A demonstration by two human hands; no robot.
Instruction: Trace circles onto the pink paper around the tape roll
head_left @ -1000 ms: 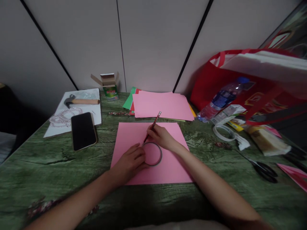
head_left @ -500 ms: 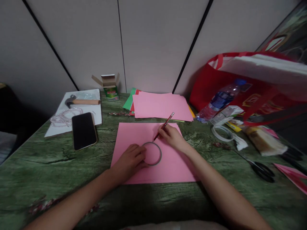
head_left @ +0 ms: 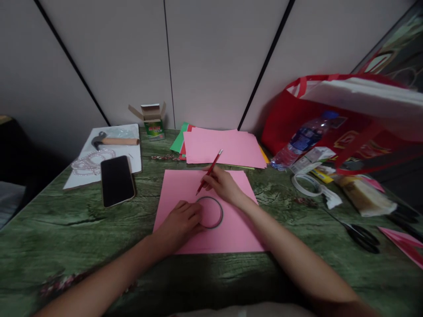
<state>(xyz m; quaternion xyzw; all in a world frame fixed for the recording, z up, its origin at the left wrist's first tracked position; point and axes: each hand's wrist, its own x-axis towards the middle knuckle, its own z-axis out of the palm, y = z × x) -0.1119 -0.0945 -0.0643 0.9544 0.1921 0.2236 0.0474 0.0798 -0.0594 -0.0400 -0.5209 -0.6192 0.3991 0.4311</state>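
Observation:
A pink sheet of paper lies flat on the table in front of me. On it rests a thin grey ring, pink paper showing through its middle. My left hand grips the ring's left edge, its fingers bent and the thumb low; part of the rim is hidden beneath them. My right hand is closed around a red pencil, whose tip points down and left, just above the ring's upper left rim. Whether the tip touches the paper I cannot tell.
Behind lies a stack of coloured paper. At left are a phone, a hammer and a small green box. At right are a water bottle, a red bag, a white tape roll and scissors.
My right hand has moved left with the pencil, from the ring's top to its upper left. My left hand and the ring have stayed put.

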